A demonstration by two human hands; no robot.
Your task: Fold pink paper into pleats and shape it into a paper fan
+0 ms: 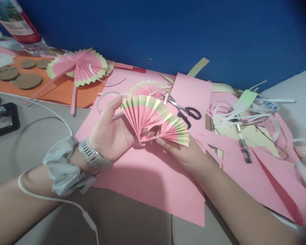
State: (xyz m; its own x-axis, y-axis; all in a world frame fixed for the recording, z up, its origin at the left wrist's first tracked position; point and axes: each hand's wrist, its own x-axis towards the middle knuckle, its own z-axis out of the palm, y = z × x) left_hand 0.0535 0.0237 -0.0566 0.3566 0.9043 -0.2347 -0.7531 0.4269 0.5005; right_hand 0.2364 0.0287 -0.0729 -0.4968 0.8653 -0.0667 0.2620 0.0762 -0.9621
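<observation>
Between my two hands is a pleated paper fan (145,114), pink with a yellow and green outer band, its folds spread in two sections. My left hand (117,132) is closed around its left side, thumb up by the outer edge; some fingers are hidden behind the paper. My right hand (180,149) pinches the lower right section near the fold. Just behind the fan lies another pleated paper fan (145,87), partly covered. Black-handled scissors (185,109) rest beside it on pink paper (140,183).
Pleated pink rosettes with paper strips (79,66) lie back left on orange paper (73,97), near cardboard discs (28,81) and a bottle (22,29). Paper scraps (244,114) and a pen (242,143) are at right. A white cable (53,200) crosses my left forearm.
</observation>
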